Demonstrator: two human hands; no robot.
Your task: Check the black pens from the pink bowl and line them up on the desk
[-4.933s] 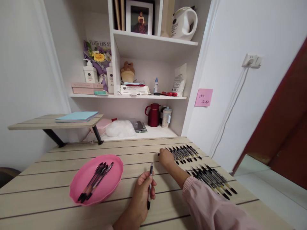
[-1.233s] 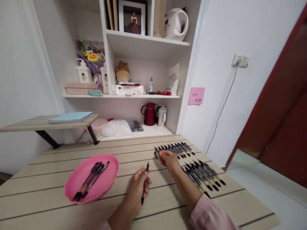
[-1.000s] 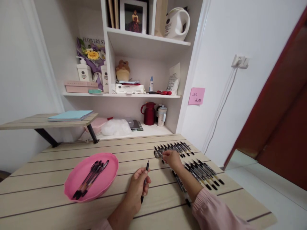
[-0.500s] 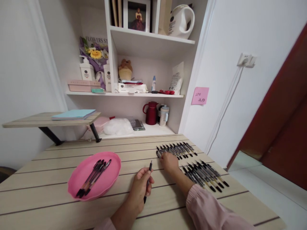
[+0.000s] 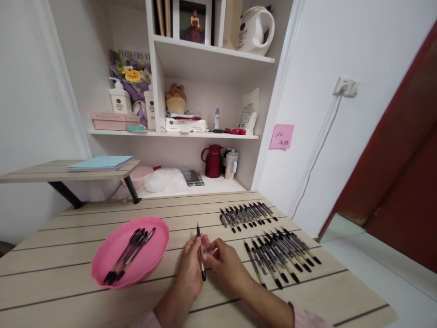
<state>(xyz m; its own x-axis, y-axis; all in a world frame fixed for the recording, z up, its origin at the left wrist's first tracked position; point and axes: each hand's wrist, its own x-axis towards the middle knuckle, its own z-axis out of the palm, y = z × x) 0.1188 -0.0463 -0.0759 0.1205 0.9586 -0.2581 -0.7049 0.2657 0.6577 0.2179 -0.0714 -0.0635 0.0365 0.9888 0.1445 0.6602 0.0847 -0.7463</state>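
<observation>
A home room, judging by the framed photo [image 5: 193, 23], plush bear [image 5: 176, 92], bouquet [image 5: 133, 76] and red jug [image 5: 214, 164].

Left hand [image 5: 191, 268] held a clear-barrelled pen [image 5: 200, 250]; right hand [image 5: 226, 265] was close beside it. Wavy-rimmed pink dish [image 5: 112, 246] contained more pens [image 5: 136, 253].

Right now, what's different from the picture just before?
The right hand has left the far pens and come back beside the left hand; I can't tell whether it holds anything. The pen in the left hand leaned right and now leans left. The left hand still holds it, and the pink bowl and the pens inside look the same.
</observation>
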